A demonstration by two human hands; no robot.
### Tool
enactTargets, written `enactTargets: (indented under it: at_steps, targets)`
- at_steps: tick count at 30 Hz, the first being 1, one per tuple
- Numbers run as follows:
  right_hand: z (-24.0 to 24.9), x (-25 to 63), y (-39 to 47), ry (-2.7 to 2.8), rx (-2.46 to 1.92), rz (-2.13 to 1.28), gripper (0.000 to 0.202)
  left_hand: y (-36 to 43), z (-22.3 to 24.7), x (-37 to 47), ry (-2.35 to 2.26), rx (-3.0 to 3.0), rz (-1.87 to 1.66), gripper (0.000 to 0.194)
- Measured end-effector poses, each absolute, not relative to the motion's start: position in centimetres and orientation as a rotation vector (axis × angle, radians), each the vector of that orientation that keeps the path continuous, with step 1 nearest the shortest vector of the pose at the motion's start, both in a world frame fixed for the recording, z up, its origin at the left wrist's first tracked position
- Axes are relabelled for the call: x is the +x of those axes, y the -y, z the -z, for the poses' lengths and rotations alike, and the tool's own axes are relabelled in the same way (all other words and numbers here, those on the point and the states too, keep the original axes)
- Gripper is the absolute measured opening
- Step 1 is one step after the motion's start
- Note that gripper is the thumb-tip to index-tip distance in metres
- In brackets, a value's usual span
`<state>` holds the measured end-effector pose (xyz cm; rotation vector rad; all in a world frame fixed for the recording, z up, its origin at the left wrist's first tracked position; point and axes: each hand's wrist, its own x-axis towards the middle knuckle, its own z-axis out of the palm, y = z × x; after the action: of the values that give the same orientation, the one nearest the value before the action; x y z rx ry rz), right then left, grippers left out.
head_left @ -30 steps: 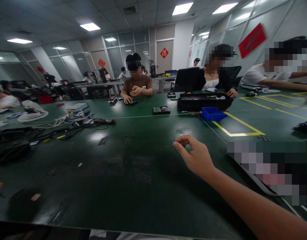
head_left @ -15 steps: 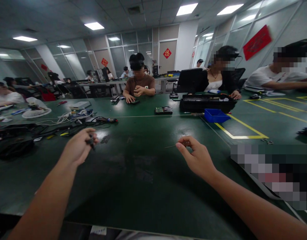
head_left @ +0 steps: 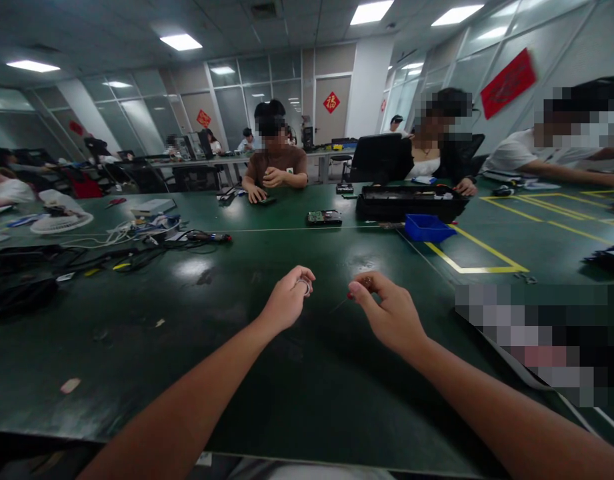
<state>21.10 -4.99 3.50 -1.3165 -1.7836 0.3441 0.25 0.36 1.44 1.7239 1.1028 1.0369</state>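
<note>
Since half a second ago, the left hand (head_left: pixel 289 298) has swung in from the left side of the table (head_left: pixel 287 380) to the middle, while the right hand (head_left: pixel 391 310) has barely shifted. Now the two face each other, near but apart, probably so that both small items sit in front of the wearer within easy view.

Curled fingers of the left hand close around a small pale ring (head_left: pixel 303 287); its thumb is mostly hidden, so how firm the hold is cannot be told. The right thumb and forefinger are pinched together on a thin rod (head_left: pixel 341 305) with a speck of red at the thumb. Held near one end, the rod has its length free and points toward the left hand, slanting down above the table; such a fingertip hold seems to suit so slight a thing. What it is exactly is too small to tell.

Farther off, a blue tray (head_left: pixel 429 229) stands just beside a black box (head_left: pixel 409 207), with a drive (head_left: pixel 324 218) to their left and cables (head_left: pixel 209 237) beyond that. These lie toward the far side, perhaps to leave working room near the wearer.
</note>
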Motion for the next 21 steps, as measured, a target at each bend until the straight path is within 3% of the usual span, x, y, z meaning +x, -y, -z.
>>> enactTargets:
  at_steps: [6, 11, 21]
  targets:
    - [-3.3, 21.2, 5.5, 1.703, -1.218, -0.346, 0.022, 0.3, -0.3, -0.1, -1.224, 1.904, -0.908, 0.048]
    - [-2.6, 21.4, 5.6, 1.636, -1.097, -0.415, 0.019, 0.9, -0.4, 0.4, -1.169, 1.994, -0.894, 0.030]
    - [-2.6, 21.1, 5.2, 1.703, -1.182, -0.406, 0.018, 1.0, -0.3, 0.4, -1.093, 2.051, -0.936, 0.038]
